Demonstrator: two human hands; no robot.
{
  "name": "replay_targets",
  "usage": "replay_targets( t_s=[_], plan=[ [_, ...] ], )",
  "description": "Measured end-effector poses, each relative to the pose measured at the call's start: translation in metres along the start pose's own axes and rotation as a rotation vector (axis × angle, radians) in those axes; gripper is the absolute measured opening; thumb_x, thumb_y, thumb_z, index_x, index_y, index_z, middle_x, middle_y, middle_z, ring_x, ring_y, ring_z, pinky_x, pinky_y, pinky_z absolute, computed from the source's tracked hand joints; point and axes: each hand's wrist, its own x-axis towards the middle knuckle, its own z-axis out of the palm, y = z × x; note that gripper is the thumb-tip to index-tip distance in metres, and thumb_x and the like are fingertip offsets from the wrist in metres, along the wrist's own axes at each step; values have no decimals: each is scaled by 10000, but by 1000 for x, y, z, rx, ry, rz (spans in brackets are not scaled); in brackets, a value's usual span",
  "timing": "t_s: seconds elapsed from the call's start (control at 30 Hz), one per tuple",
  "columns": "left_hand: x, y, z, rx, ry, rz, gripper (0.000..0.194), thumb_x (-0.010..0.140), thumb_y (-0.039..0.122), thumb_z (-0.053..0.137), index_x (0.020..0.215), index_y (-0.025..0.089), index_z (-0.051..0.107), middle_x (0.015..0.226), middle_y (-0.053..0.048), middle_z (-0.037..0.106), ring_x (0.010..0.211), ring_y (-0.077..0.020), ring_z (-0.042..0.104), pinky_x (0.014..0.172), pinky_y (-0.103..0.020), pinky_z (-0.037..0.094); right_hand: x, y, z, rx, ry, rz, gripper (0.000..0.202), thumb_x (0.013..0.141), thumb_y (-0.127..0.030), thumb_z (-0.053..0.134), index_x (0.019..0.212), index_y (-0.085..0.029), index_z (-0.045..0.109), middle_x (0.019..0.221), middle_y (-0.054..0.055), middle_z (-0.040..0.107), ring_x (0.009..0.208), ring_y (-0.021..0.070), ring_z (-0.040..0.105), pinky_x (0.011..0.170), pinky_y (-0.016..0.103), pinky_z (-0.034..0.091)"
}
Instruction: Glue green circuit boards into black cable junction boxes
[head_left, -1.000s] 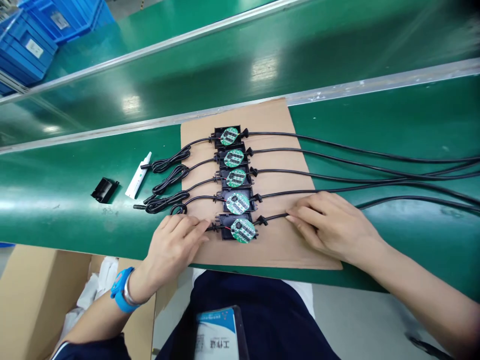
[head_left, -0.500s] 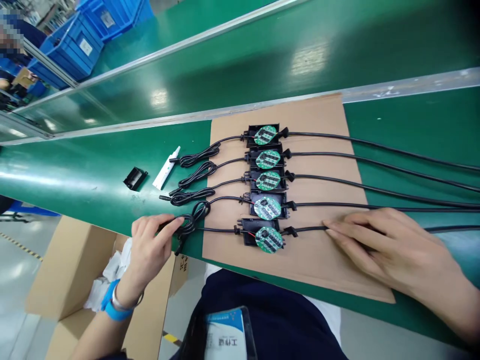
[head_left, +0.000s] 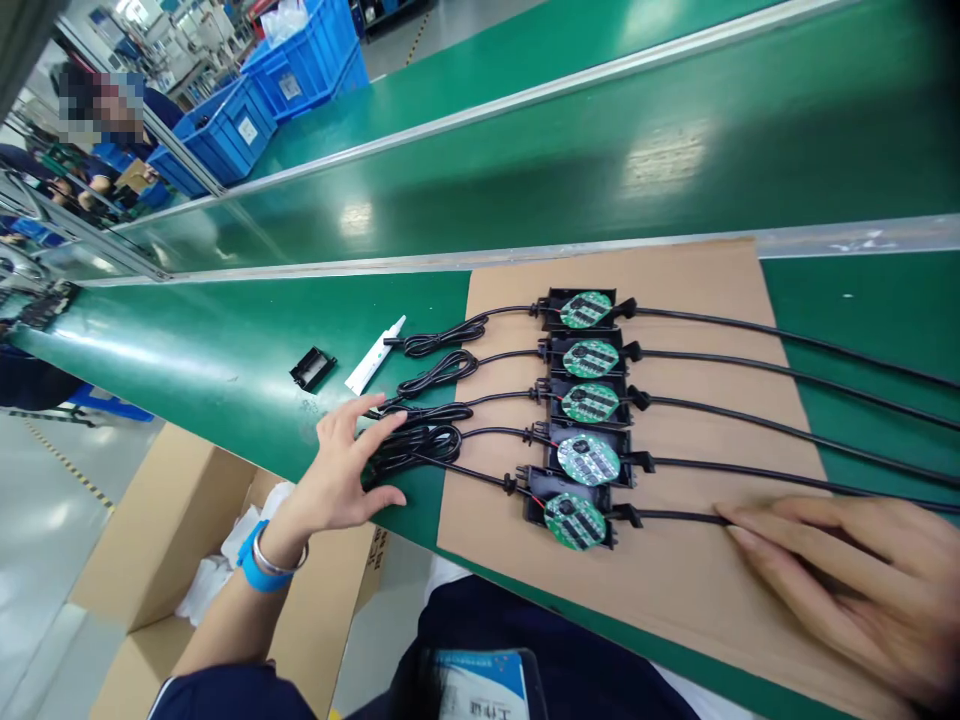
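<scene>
My left hand (head_left: 349, 465) is spread beside the coiled black cables (head_left: 416, 450), with thumb and fingers apart; whether a fingertip touches a coil I cannot tell. My right hand (head_left: 840, 580) pinches the straight black cable (head_left: 675, 516) of the nearest unit between thumb and fingers. That unit is a black plastic case (head_left: 536, 487), slightly turned, with a round green circuit board (head_left: 575, 521) lying tilted over its edge. Several like units stand in a column behind it, among them one with a circuit board (head_left: 589, 459) just beyond. All rest on a cardboard sheet (head_left: 720, 620).
Left of the coils lie a white tube (head_left: 375, 358) and a small black plastic housing (head_left: 313, 369). An open carton (head_left: 172, 510) stands below the green bench (head_left: 225, 370). Blue crates (head_left: 217, 135) and a person (head_left: 105, 110) are at the far left.
My left hand has let go of the nearest coil and opened; that coil now lies against the one behind it. The nearest case has turned slightly. The view has shifted left.
</scene>
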Motion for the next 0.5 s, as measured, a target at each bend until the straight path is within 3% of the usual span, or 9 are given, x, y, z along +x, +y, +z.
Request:
replay_targets(
  t_s=[0.1,0.2,0.33,0.4,0.43,0.5],
  plan=[
    [43,-31,2,-20,74,-144,527,943,458,580,1387,186,506,1358,-154,552,1264,-298,494,1081,-470,377,8,-5,-2,-78,-9,-166,223,794,-211,772,980,-287,675,861,52,724,705,211,675,615,380,553],
    [88,-62,15,132,-11,-389,531,901,387,607,1359,127,539,1275,-168,605,1209,-319,538,1054,-447,408,16,-14,-4,-102,-5,-170,163,881,-231,672,1042,-229,652,908,75,700,736,215,663,651,394,554],
    [110,-89,13,147,-28,-479,376,893,350,567,1191,137,654,1038,-138,657,994,-304,633,903,-411,496,26,-27,-17,-120,12,-194,218,879,-145,656,1093,-182,635,922,97,675,767,220,652,664,396,554],
    [110,-91,-1,132,68,-546,336,885,340,563,1125,127,665,1008,-140,656,947,-301,638,862,-424,513,39,-37,-31,-138,43,-205,242,852,-81,667,1071,-180,634,902,98,671,757,217,644,648,387,550],
    [109,-86,-9,49,170,-580,329,875,343,579,1113,130,657,1013,-134,658,932,-287,640,850,-418,522,50,-43,-39,-144,72,-215,257,836,-51,672,1053,-184,633,884,93,668,741,213,637,634,381,544],
    [110,-59,-25,-360,415,-599,327,851,361,630,1111,163,632,1026,-97,670,893,-234,650,822,-374,548,78,-58,-53,-154,157,-260,301,799,-6,694,1030,-190,635,858,84,664,722,203,632,621,367,534]
  ],
)
